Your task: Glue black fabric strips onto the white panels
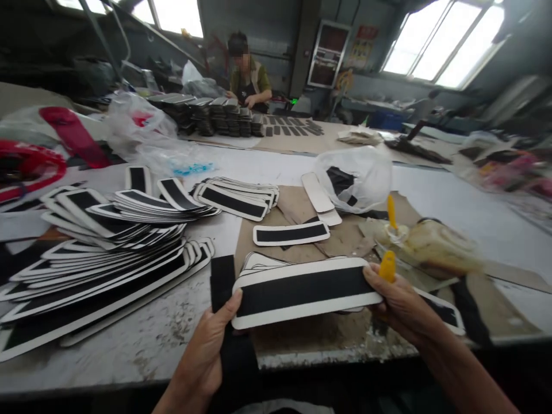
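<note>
Between my two hands is a long white panel with rounded corners and a black strip (302,292) along its middle. My left hand (207,345) pinches its left end, thumb on top. The right end is gripped by my right hand (399,302), which also has a yellow handle (387,266) standing up out of it; that tool's lower end is mostly hidden. Beneath the held panel lie more white panels (263,260), partly covered. A black band (222,276) lies beside my left hand and hangs over the table edge.
Stacks of black-and-white panels (107,270) fill the left. A single panel (291,233) lies ahead, near a clear plastic bag (366,178). A glue-stained container (440,247) and another yellow handle (391,211) stand right. Across the table a person (249,80) works behind dark stacks (211,115).
</note>
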Available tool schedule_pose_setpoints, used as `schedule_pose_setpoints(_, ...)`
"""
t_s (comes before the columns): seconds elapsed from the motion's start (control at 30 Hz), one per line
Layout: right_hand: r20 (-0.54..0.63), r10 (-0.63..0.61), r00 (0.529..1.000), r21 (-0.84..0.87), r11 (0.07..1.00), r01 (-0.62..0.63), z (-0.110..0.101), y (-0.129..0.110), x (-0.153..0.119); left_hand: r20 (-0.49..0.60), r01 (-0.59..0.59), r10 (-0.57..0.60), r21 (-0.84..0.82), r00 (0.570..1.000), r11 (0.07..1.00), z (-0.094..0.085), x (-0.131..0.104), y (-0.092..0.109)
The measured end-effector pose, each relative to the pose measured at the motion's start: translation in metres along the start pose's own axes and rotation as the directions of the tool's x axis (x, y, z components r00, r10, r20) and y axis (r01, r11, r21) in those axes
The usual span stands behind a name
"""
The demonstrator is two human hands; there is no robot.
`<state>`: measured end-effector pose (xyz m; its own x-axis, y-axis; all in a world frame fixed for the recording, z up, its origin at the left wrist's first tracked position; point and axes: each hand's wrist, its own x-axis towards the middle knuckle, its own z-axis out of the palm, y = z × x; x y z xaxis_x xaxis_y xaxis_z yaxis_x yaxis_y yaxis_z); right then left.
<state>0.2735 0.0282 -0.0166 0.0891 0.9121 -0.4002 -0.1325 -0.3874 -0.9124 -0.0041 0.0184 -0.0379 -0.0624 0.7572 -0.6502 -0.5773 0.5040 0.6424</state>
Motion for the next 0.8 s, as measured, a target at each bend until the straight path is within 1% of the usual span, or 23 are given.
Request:
schedule_pose_setpoints(0.07, -0.02, -0.056, 0.998, -0.039, 0.998, 0.056, 0.002, 0.002, 0.003, -0.015, -0.057, 0.059, 0.074, 0.998, 0.996, -0.004, 0.006, -0.001)
schedule_pose_setpoints(0.13, -0.037, -0.085, 0.996, -0.112, 0.99, 0.08, 0.001, 0.005, 0.006, 0.0, -0.094, 0.095, 0.146, 0.996, 0.985, -0.008, 0.011, 0.0)
schedule_pose_setpoints(0.2, -0.031, -0.089, 0.996, -0.179, 0.98, 0.082, 0.0, 0.009, 0.01, 0.002, -0.095, 0.097, 0.208, 0.995, 0.973, -0.012, 0.014, 0.002)
schedule_pose_setpoints(0.3, -0.001, -0.096, 0.995, -0.234, 0.968, 0.093, -0.002, 0.01, 0.014, -0.039, -0.071, 0.085, 0.276, 0.996, 0.959, -0.016, 0.016, 0.006)
schedule_pose_setpoints(0.37, 0.009, -0.104, 0.995, -0.271, 0.957, 0.103, 0.0, 0.009, 0.017, -0.067, -0.059, 0.083, 0.305, 0.994, 0.95, -0.016, 0.017, 0.009)
schedule_pose_setpoints(0.43, 0.009, -0.114, 0.993, -0.313, 0.943, 0.111, 0.002, 0.005, 0.019, -0.069, -0.065, 0.091, 0.316, 0.993, 0.947, -0.016, 0.019, 0.012)
schedule_pose_setpoints(0.5, 0.008, -0.134, 0.991, -0.363, 0.923, 0.128, 0.004, 0.0, 0.021, -0.042, -0.098, 0.116, 0.311, 0.992, 0.945, -0.016, 0.02, 0.014)
schedule_pose_setpoints(0.57, 0.016, -0.155, 0.988, -0.445, 0.884, 0.146, 0.005, -0.006, 0.022, -0.008, -0.132, 0.14, 0.298, 0.99, 0.945, -0.015, 0.02, 0.016)
schedule_pose_setpoints(0.67, 0.072, -0.155, 0.985, -0.562, 0.81, 0.168, 0.002, -0.016, 0.026, 0.025, -0.156, 0.156, 0.313, 0.987, 0.937, -0.014, 0.021, 0.021)
schedule_pose_setpoints(0.8, 0.144, -0.153, 0.978, -0.623, 0.754, 0.21, 0.001, -0.034, 0.043, 0.118, -0.219, 0.188, 0.374, 0.975, 0.901, -0.007, 0.031, 0.038)
